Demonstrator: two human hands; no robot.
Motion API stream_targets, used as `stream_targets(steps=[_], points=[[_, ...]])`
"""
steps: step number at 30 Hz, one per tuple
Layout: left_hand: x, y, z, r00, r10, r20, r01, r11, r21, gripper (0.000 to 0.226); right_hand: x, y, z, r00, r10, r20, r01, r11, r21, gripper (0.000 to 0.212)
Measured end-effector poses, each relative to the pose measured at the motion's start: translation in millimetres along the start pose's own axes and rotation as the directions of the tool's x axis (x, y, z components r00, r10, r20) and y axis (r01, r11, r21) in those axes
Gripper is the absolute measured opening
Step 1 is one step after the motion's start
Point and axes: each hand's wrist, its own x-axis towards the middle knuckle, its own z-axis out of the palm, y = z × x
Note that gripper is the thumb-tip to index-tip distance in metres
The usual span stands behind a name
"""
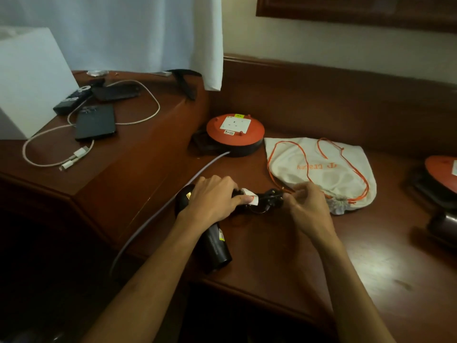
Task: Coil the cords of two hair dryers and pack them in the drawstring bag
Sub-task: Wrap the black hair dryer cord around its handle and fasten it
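A black hair dryer (217,246) lies on the wooden desk (371,263), its nozzle pointing toward me. My left hand (212,196) grips its handle and the bundled black cord, with the thumb on a white tag. My right hand (308,201) pinches something thin beside the black plug (272,198); what it is I cannot tell. A white drawstring bag (321,169) with orange cords lies flat just behind my right hand. A second dark object, possibly the other dryer (442,224), sits at the right edge, mostly cut off.
An orange cable reel (235,132) with a socket stands behind, its grey cable (158,211) running off the desk's front. A second orange reel (442,167) is at far right. The raised shelf at left holds a phone (95,122), a white charging cable and a remote.
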Motion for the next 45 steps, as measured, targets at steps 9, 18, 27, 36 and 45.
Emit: stream_targets(steps=[9,18,27,36,45], points=[[-89,-13,-2,0.910,-0.325,-0.258,0.283,0.941,-0.186,0.071,8,-8,7,0.842,-0.367,0.396,0.472,0.856,-0.211,0.028],[-61,-33,5,0.934,-0.311,-0.178,0.200,0.865,-0.460,0.059,-46,6,18,0.873,-0.459,0.163,0.478,0.741,-0.472,0.031],[-13,-36,7,0.965,-0.119,-0.234,0.098,0.990,-0.099,0.062,-83,-21,28,0.931,-0.305,0.202,0.365,0.814,-0.451,0.037],[-10,-27,29,0.952,-0.116,-0.285,0.122,0.993,0.004,0.063,-64,-26,33,0.952,-0.200,0.230,0.221,0.972,-0.073,0.037],[-10,3,14,0.979,-0.033,-0.201,-0.043,0.932,-0.360,0.057,-52,-29,13,0.958,-0.248,0.140,0.265,0.957,-0.118,0.034]])
